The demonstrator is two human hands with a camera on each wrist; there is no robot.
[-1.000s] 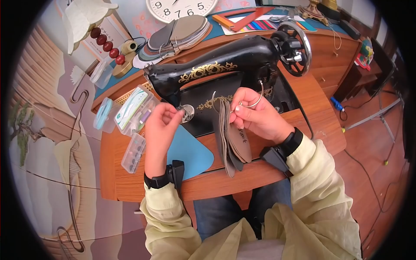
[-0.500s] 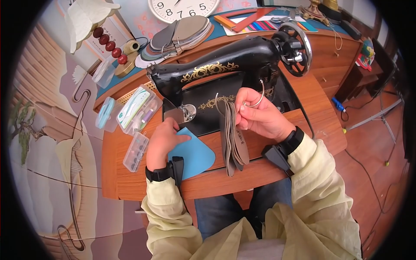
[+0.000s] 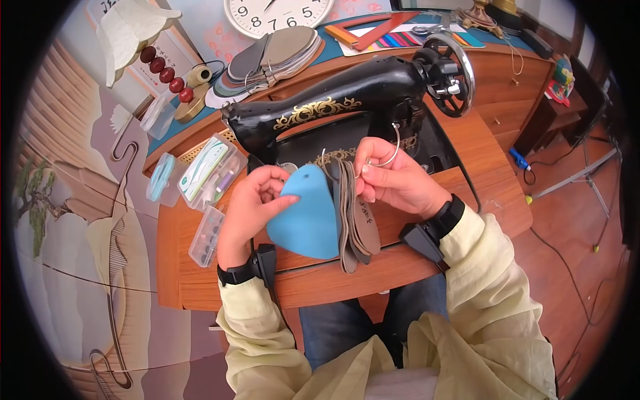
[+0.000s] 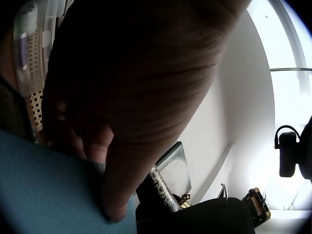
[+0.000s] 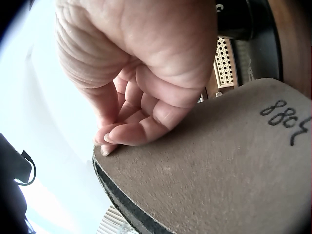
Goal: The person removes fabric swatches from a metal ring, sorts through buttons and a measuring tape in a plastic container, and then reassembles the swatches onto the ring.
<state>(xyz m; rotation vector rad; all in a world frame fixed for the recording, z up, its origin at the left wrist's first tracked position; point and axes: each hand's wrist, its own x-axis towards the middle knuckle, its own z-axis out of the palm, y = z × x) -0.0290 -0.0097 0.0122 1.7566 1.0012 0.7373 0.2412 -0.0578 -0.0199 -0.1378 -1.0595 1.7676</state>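
Observation:
In the head view the left hand (image 3: 255, 208) pinches the edge of a blue swatch (image 3: 305, 217), which has a small hole near its top. The left wrist view shows the thumb on the face of the blue swatch (image 4: 53, 190). The right hand (image 3: 399, 179) pinches an open metal ring (image 3: 398, 143) and the top of several brown-grey swatches (image 3: 361, 227) hanging from it. The ring's free end rises beside the blue swatch's top corner. Handwriting marks the outer brown swatch (image 5: 204, 165) in the right wrist view.
A black sewing machine (image 3: 333, 100) stands behind the hands on the wooden table (image 3: 320, 288). Clear plastic boxes (image 3: 212, 175) lie at the left. Farther back are a ringed swatch stack (image 3: 287, 57), a lamp (image 3: 137, 30), and a clock (image 3: 277, 13).
The left hand first lowered to the blue swatch on the table, then gripped and lifted it beside the brown swatches. The right hand has stayed nearly in place, still holding the ring.

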